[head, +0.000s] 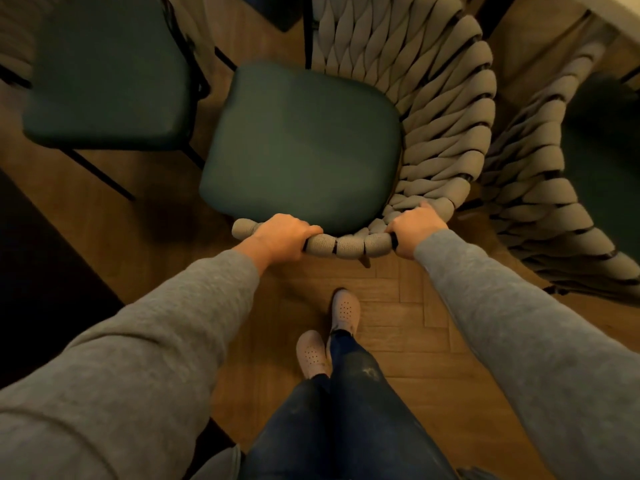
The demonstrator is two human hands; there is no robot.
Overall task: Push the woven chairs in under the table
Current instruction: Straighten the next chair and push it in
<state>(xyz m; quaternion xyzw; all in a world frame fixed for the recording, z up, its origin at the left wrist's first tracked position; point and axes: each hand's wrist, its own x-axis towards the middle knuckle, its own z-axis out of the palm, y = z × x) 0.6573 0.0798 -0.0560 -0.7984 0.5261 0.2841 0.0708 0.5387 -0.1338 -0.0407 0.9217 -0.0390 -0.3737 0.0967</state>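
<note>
A woven chair (pixel 349 245) with a dark green seat cushion (pixel 301 147) and thick grey braided rope back stands right below me. My left hand (pixel 282 237) grips the rope-wrapped rim at the chair's near left end. My right hand (pixel 414 226) grips the same rim at its near right, where the weave curves up the side. A second chair (pixel 104 71) with the same green seat stands to the left. A third woven chair (pixel 540 188) is at the right. A pale table edge (pixel 620 15) shows in the top right corner.
Herringbone wood floor (pixel 408 327) lies under me, with my two feet in perforated clogs (pixel 343 311) just behind the chair. A dark rug or furniture edge (pixel 41 271) runs along the left. Black chair legs (pixel 100 174) stick out between the left and middle chairs.
</note>
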